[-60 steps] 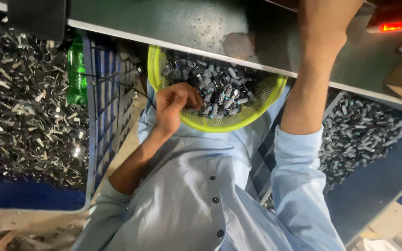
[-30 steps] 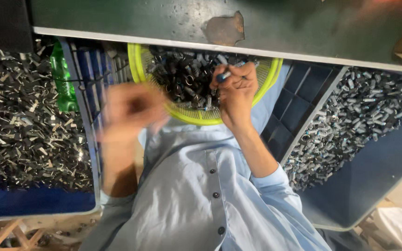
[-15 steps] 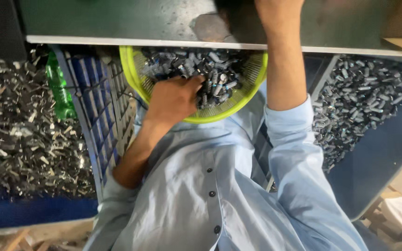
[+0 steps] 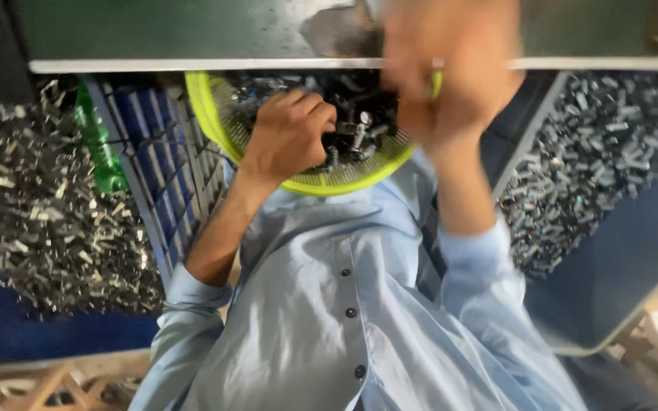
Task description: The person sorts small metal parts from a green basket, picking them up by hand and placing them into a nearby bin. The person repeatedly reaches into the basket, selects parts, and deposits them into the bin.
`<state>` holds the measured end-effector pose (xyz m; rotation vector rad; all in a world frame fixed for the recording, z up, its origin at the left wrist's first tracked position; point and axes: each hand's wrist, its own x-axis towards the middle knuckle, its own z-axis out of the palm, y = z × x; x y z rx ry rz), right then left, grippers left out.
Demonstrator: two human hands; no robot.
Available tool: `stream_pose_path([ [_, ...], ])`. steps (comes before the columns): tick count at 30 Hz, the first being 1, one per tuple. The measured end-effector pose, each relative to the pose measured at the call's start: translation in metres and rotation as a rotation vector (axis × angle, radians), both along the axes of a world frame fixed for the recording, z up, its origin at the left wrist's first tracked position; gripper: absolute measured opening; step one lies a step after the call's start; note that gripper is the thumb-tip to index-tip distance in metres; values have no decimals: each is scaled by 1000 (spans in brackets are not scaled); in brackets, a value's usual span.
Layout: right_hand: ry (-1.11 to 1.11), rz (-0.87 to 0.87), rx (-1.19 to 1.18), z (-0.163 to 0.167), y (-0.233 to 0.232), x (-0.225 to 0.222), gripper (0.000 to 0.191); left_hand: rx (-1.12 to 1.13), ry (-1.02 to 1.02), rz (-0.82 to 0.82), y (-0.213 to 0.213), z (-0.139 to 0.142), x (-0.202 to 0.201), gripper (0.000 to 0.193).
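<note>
Left hand (image 4: 289, 137) curled into yellow-green basket (image 4: 215, 125), fingers pinching among small metal parts (image 4: 359, 133) on lap; right hand (image 4: 451, 76) raised at green worktop (image 4: 177, 34) edge, blurred, grip unclear; basket looks well stocked, much sorting left; heaps of parts (image 4: 39, 205) both sides.

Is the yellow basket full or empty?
Partly full. The basket holds a heap of small metal parts, and the left hand rests in them; bare mesh shows near the rim.
</note>
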<state>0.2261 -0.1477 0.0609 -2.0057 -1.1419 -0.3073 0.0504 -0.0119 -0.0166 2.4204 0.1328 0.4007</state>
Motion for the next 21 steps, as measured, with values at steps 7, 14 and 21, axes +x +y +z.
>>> stream_pose_path([
  [7, 611, 40, 37, -55, -36, -103, 29, -274, -264, 106, -10, 29, -3, 22],
  [14, 1354, 27, 689, -67, -50, -96, 30, -332, -461, -10, -14, 42, 10, 29],
  [21, 1449, 125, 659, -82, -41, -98, 31, -12, -500, -20, -1, 51, -1, 34],
])
